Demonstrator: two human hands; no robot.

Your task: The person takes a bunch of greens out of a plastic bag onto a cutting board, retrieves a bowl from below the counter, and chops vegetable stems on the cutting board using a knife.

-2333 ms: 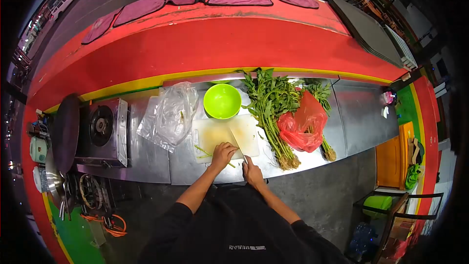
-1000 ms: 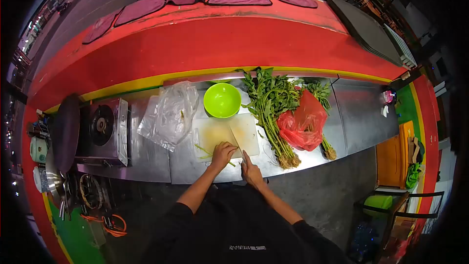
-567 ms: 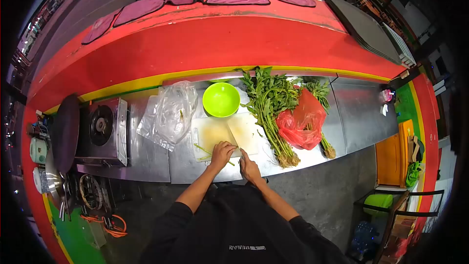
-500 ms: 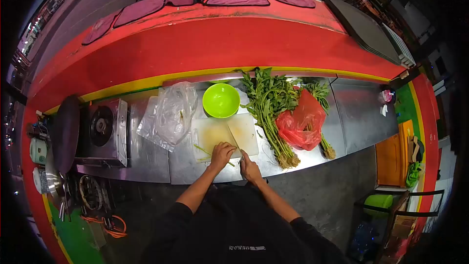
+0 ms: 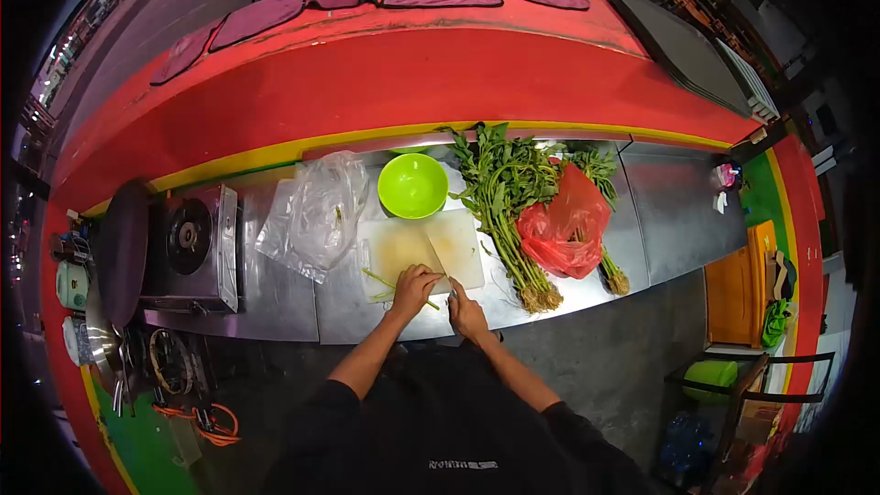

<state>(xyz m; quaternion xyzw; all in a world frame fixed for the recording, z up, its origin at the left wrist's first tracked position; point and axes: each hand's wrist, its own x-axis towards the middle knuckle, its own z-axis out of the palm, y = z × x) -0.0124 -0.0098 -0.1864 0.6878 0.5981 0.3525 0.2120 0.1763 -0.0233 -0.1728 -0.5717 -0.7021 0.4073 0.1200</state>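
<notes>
Since I read the white cutting board [image 5: 466,268] as a dial, twelve pointing away from the wearer, the slim green stems [image 5: 378,279] lie from about eight o'clock to six, partly under the left hand [image 5: 414,291]. That hand's fingers curl down and close over them; how firmly they press, I cannot tell. Toward five o'clock, the right hand [image 5: 468,314] is wrapped around the handle of the knife [image 5: 435,251], whose blade slants up toward twelve. I judge the stems light and fairly crisp, apt to roll or slip if damp, and easily bruised, so I favour holding them mid-length with tucked fingertips. The knife looks rigid, safest by its handle. A green bowl [image 5: 412,188] sits at twelve, a leafy bundle [image 5: 504,220] at two.
</notes>
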